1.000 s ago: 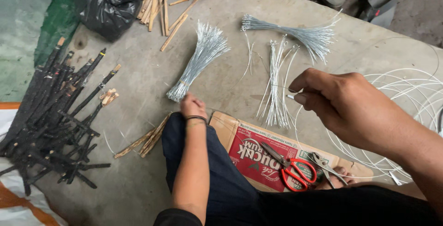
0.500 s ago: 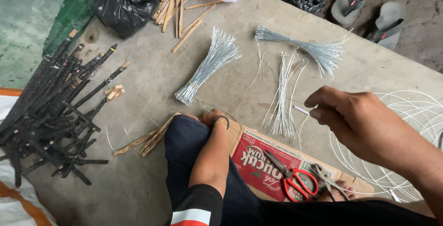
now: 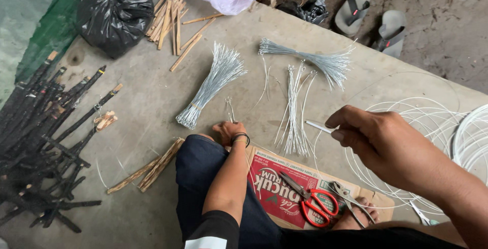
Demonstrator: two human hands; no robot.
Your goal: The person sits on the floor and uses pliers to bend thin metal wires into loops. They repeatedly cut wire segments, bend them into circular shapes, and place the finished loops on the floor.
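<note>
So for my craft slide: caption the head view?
Left hand pinches short wires; right hand holds white wire over concrete.

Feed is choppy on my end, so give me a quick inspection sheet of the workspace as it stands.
Surface: grey concrete slab, dusty.
Job's things: left hand pinches short wires; right hand holds a white wire; wire bundle beside.
Clutter: black sticks, bamboo splints, red scissors, pliers, flattened carton.
Grippers: both hands closed on wire.
Cables: white wire coil.
Surroundings: black bag, sandals.
</note>
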